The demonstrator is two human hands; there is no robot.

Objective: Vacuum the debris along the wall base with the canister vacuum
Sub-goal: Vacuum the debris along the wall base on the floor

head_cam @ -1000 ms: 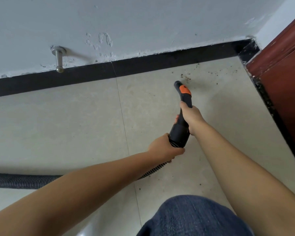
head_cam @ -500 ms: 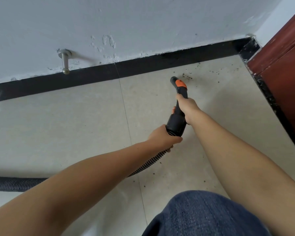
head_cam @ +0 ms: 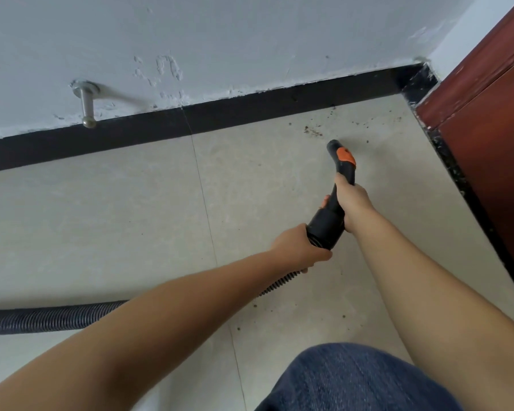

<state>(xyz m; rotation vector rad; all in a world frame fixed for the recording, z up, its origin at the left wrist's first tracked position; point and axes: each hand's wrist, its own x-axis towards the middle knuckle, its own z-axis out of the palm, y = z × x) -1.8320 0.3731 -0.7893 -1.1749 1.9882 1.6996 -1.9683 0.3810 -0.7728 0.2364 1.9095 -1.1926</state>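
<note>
Both hands gripped the vacuum: the right hand around its smooth black nozzle handle, the left hand around the ribbed hose, its tip just short of gritty brown debris near the glossy black baseboard.

Pale tiled floor, ribbed hose lying at lower left, dark debris scattered at upper right near the black baseboard
</note>
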